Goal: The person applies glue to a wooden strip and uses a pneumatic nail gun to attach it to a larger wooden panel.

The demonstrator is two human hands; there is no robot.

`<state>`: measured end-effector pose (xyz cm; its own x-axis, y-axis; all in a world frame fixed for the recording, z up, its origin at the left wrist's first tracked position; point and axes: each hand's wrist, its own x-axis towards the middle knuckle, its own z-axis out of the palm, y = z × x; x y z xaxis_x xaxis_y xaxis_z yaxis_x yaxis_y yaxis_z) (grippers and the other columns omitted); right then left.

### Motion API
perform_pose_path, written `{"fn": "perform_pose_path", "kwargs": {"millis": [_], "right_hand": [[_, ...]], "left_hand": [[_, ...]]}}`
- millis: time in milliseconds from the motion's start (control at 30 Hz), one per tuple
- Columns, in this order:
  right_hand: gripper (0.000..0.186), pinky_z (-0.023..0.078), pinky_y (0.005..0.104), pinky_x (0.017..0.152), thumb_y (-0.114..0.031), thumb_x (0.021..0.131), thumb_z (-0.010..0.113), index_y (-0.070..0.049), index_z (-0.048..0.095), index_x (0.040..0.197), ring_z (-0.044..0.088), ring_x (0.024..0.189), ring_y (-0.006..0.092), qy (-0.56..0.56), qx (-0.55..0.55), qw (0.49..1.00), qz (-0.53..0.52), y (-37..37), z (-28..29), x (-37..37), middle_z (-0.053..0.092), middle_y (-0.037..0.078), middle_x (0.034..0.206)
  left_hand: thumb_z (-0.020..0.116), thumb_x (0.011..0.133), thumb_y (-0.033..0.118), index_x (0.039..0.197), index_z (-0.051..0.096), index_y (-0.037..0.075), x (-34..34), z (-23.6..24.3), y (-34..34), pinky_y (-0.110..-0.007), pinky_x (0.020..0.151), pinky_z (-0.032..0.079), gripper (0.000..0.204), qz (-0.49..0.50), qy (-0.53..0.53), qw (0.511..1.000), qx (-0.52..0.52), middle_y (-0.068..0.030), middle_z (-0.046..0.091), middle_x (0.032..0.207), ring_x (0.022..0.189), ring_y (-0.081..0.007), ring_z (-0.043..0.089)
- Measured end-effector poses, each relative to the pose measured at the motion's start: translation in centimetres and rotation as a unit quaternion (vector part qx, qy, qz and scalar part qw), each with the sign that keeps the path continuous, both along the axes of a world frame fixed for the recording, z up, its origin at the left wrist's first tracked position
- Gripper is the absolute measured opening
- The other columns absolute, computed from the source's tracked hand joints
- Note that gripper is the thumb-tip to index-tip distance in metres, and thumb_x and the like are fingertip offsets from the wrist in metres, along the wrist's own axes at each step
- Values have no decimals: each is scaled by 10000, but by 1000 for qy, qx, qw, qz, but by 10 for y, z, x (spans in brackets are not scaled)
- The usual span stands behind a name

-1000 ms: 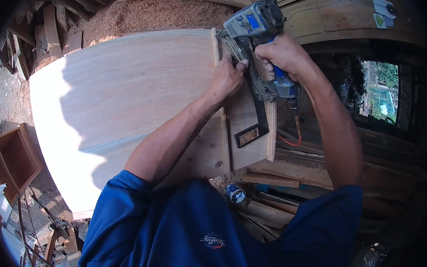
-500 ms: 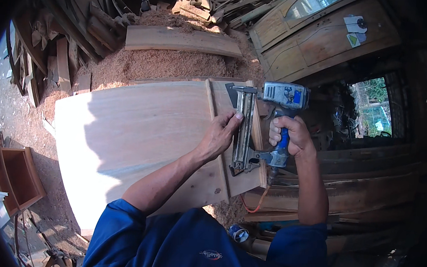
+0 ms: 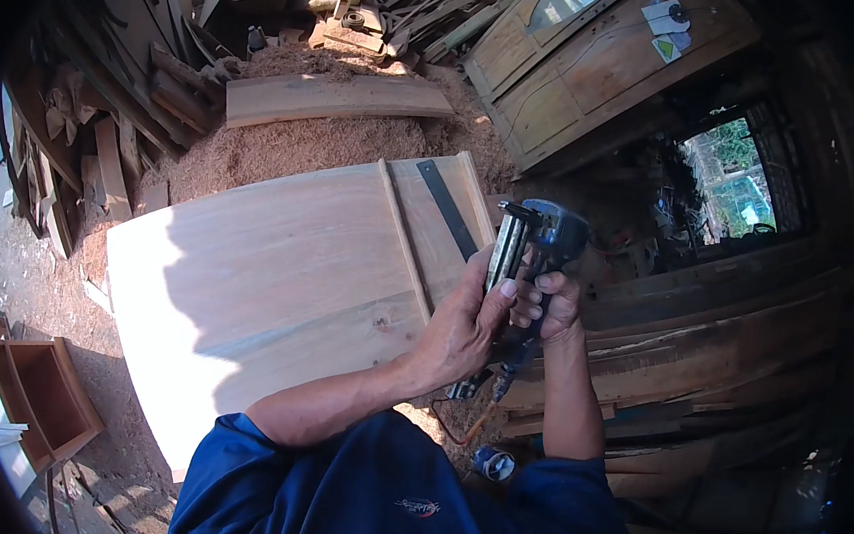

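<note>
I hold a pneumatic nail gun point(image 3: 560, 235) close above the near right part of a pale plywood panel point(image 3: 276, 275). My left hand point(image 3: 468, 325) is wrapped round its long metal magazine point(image 3: 509, 248). My right hand point(image 3: 557, 302) grips the handle below the gun's dark head. An orange hose point(image 3: 475, 426) hangs from the gun's lower end. A thin wooden batten point(image 3: 402, 230) crosses the panel toward its right side, and a black flat tool, like a square point(image 3: 442, 203), lies between it and another strip point(image 3: 475, 186) on the right edge.
Sawdust and a long board point(image 3: 334, 104) lie beyond the panel. Scrap wood point(image 3: 115, 152) is piled upper left, a small wooden cabinet point(image 3: 41, 397) sits lower left, wooden doors point(image 3: 603, 70) lean upper right, and stacked planks point(image 3: 711, 360) and a can point(image 3: 492, 463) are at the right.
The nail gun has moved off the strips at the panel's right side toward my body and turned, with both hands on it. More of the black flat tool on the panel now shows.
</note>
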<state>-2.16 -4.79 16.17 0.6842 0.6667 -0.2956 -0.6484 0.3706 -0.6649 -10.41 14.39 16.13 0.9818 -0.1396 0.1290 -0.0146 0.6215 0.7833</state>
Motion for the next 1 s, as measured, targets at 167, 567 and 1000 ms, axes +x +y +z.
{"fn": "perform_pose_path", "kwargs": {"millis": [167, 567, 1000], "right_hand": [[645, 584, 336, 702, -229, 761, 723, -1, 522, 1330, 692, 758, 189, -45, -32, 994, -92, 10, -30, -11, 680, 97, 942], [331, 489, 326, 566, -133, 784, 713, -3, 595, 1064, 554, 560, 157, -101, -97, 982, -123, -15, 0, -45, 598, 65, 726], [597, 534, 457, 717, -303, 727, 771, 55, 627, 1183, 680, 771, 367, -567, -671, 478, 14, -70, -19, -220, 676, 202, 878]], "left_hand": [[459, 1035, 128, 1524, 195, -18, -14, 3, -14, -413, 1095, 363, 575, 31, -48, 992, 111, -226, 501, 1317, 1277, -313, 494], [511, 1030, 243, 1449, 423, -6, -7, -40, 33, -417, 981, 471, 495, -40, -1, 966, 254, -250, 573, 1328, 1149, -339, 613], [558, 993, 169, 1083, 669, -5, -12, -129, 111, -413, 778, 519, 225, 91, -30, 865, 493, -191, 674, 978, 863, -357, 669]]}}
